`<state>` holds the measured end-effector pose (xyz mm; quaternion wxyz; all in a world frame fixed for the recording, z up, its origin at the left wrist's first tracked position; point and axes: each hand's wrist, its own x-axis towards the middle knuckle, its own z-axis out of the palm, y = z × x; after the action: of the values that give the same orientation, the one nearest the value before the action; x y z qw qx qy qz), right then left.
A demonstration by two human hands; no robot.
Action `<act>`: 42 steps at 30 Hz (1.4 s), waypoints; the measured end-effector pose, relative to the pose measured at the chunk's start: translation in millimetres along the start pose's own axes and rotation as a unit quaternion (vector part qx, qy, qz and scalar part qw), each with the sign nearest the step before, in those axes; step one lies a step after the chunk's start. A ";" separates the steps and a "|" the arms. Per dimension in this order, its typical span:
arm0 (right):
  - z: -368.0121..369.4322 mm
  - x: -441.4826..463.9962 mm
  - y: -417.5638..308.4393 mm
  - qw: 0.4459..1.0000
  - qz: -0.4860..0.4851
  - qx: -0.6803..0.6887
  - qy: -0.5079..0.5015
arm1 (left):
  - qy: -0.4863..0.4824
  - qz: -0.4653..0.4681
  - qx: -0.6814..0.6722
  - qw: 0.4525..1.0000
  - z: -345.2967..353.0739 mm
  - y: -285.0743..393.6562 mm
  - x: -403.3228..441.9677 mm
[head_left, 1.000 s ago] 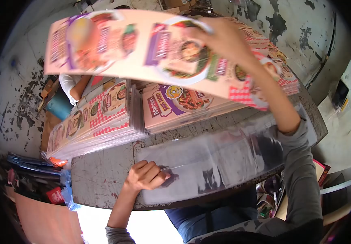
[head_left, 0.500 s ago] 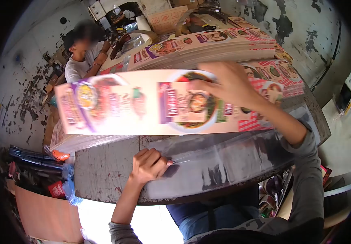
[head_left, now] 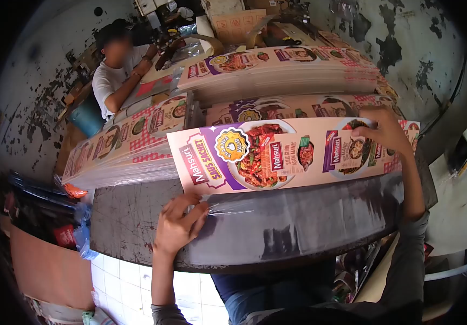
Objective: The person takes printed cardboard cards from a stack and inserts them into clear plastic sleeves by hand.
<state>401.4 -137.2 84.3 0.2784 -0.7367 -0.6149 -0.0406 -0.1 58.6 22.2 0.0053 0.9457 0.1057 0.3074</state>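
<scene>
My right hand (head_left: pixel 384 130) grips a long printed card strip (head_left: pixel 320 154) by its upper edge near the right end. The strip shows food pictures and "Mahsuri" lettering, and it tilts slightly with its left end nearest my left hand. Below it, a clear plastic sleeve (head_left: pixel 309 227) lies flat along the table's front edge. My left hand (head_left: pixel 179 223) has its fingers curled at the sleeve's left end, pinching the film there. The strip's lower left corner is just above those fingers; whether they touch is unclear.
A wrapped stack of printed strips (head_left: pixel 130 135) stands at the left, with a taller stack (head_left: pixel 282 81) at the back. More strips (head_left: pixel 222 115) lie behind the held one. Another person (head_left: pixel 115 81) sits across the scratched dark table (head_left: pixel 122 227).
The strip in my right hand has swung right and lower, uncovering the left stack. My left hand has moved slightly left, still at the sleeve's end. The camera view has shifted a little.
</scene>
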 end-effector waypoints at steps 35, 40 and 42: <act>-15.2 -22.1 -30.6 0.992 -0.070 -0.066 -0.076 | -0.137 -0.390 -0.469 0.780 -0.4 -24.1 -21.6; -14.0 -31.0 -29.5 0.996 -0.057 -0.071 -0.004 | -0.061 -0.414 -0.497 0.760 0.4 -13.5 -17.2; -9.0 -29.1 -21.4 0.997 -0.062 -0.043 0.019 | -0.043 -0.428 -0.485 0.762 1.9 -10.3 -15.6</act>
<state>377.2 -165.1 87.9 0.2549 -0.7076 -0.6517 -0.0978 -13.3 65.6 10.9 0.5986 0.6854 0.3360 0.2428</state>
